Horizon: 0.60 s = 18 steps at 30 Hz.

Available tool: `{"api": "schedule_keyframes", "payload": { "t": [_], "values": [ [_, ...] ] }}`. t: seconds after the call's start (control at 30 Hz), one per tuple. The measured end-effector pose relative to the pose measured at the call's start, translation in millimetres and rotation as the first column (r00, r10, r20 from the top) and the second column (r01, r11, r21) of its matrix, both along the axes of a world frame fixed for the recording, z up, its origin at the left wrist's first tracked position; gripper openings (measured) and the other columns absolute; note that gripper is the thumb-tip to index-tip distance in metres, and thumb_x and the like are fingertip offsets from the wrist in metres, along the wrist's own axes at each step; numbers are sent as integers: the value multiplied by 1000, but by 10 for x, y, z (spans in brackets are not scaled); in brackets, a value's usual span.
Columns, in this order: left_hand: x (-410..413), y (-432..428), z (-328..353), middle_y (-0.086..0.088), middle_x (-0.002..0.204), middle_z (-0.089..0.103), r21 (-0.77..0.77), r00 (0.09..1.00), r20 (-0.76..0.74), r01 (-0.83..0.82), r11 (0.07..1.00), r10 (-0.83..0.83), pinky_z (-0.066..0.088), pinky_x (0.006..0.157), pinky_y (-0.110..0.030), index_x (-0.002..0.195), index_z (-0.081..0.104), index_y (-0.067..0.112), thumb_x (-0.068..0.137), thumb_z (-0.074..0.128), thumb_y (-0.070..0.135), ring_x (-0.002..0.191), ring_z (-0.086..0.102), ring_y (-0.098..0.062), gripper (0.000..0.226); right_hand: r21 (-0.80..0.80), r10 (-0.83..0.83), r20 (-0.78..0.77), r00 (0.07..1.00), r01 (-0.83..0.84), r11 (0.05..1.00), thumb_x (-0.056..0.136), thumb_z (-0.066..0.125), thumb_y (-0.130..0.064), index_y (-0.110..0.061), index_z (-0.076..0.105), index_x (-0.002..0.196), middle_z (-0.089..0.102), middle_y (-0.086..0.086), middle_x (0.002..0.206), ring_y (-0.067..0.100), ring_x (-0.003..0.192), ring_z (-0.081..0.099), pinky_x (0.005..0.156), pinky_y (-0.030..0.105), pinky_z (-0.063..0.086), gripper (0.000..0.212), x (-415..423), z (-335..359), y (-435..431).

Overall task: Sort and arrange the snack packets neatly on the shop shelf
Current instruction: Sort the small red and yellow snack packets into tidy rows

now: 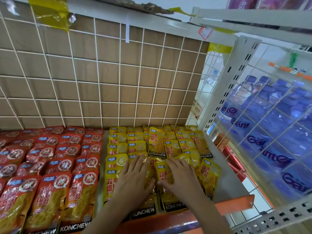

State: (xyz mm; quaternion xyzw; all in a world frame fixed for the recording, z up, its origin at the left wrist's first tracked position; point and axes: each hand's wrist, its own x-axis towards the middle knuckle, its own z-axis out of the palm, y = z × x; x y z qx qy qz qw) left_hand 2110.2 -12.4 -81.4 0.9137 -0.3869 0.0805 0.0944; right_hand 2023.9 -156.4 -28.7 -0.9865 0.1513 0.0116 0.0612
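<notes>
Nearest the head camera, two bare forearms reached over the orange lip point(233, 205) of the shelf point(227, 173). Just beyond that lip the left hand point(135, 176) and the right hand point(181, 174) lay side by side, palms down on the yellow packets point(118, 149) with fingers straight. Neither grip was closed on anything; both simply pressed flat. Left of the hands along the lip, the red packets point(55, 191) lay in overlapping rows. Farther back from the lip, one stray packet point(157, 143) sat out of line over its row, and a skewed packet point(209, 176) lay at the right end. Behind everything stood a wire grid point(101, 73), and blue bottles point(270, 132) showed past the side mesh. The step in hand looked to be flattening and squaring the front yellow rows. The next move would likely call for lifting the two odd packets and tucking them in line.
</notes>
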Motion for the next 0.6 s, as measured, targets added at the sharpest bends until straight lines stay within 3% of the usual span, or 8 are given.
{"api": "schedule_keyframes", "payload": {
  "t": [0.1,0.3,0.47,0.6],
  "values": [
    [6,3,-12,-6,125,61,-12,1000,24,5,1000,-4,26,99,-40,123,61,14,80,34,57,116,58,-22,66,30,38,-80,996,-36,999,81,51,-64,-23,23,145,28,-5,148,15,138,19,113,34,13,81,72,42,-80],
    [-8,10,0,-4,127,61,0,1000,-17,0,1000,0,25,101,-39,124,60,15,80,33,57,117,57,-21,67,67,47,-130,990,-38,997,65,65,-67,-23,38,136,36,-2,134,17,130,27,109,36,21,88,191,113,-165],
    [4,29,-8,-4,127,60,22,998,-63,14,1000,-12,10,107,-36,125,58,15,82,33,58,118,57,-22,67,114,43,-89,995,-32,993,61,69,-65,-21,41,127,36,-4,131,16,127,29,107,35,27,84,220,112,-175],
    [5,38,25,-4,126,61,41,993,-118,14,999,-9,11,106,-36,125,59,15,93,14,58,117,58,-22,70,273,5,-33,999,4,962,62,76,-54,-22,38,124,41,-4,130,15,121,36,98,31,35,79,193,156,-127]
  ]
}}
